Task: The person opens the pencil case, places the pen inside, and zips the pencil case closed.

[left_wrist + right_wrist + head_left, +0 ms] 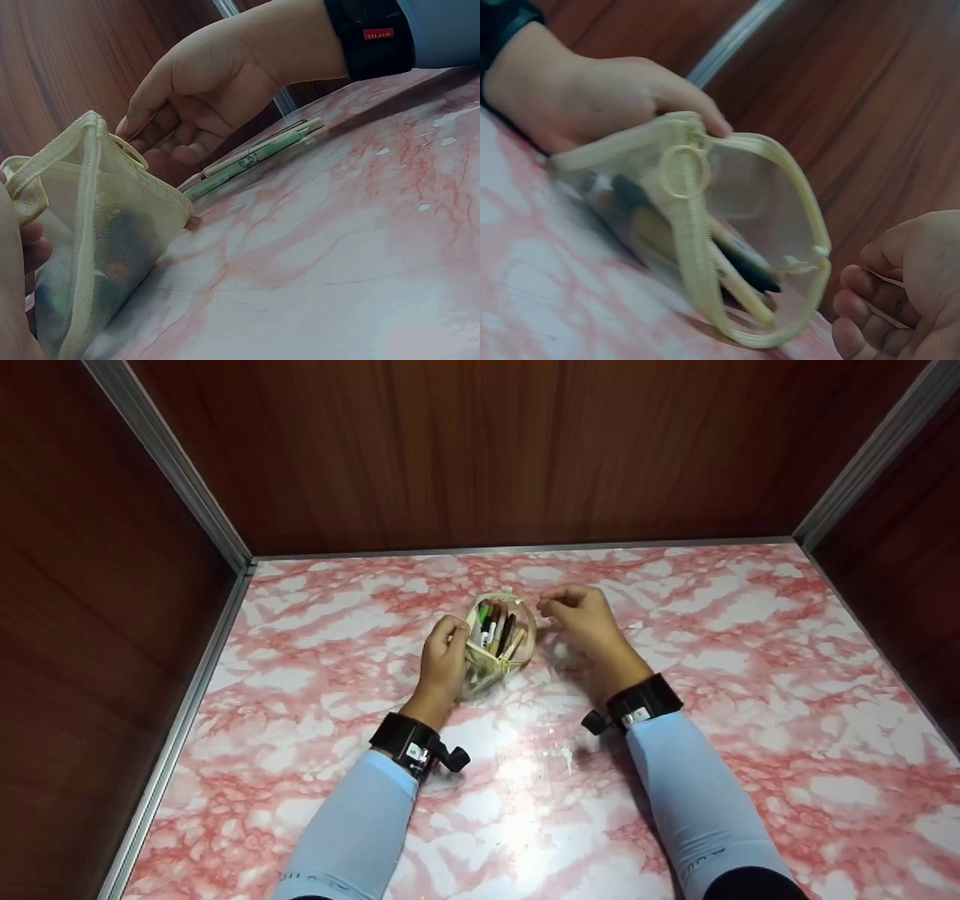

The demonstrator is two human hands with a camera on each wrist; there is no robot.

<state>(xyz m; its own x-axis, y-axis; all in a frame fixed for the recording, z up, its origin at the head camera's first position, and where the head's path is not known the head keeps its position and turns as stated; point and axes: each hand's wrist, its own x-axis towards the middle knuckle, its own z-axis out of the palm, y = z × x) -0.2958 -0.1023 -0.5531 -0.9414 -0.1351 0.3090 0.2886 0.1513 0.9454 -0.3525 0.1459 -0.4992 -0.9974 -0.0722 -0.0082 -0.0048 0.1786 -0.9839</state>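
Observation:
My left hand (444,656) grips the near left edge of a cream mesh pencil pouch (480,675), its thumb at the zipper rim. The pouch's mouth gapes, and several pens and markers (493,622) show inside, among them a green and a black one. A ring-shaped zipper pull (684,171) hangs at its edge. My right hand (587,619) hovers just right of the pouch with fingers loosely curled and nothing between them. In the left wrist view, a green pen (251,161) and a cream pen (300,129) lie beyond the pouch, below the right hand.
The pouch stands on a table (300,735) with a red and white marbled top. Dark wood panels (487,450) wall the back and both sides, with metal strips (525,549) along their edges.

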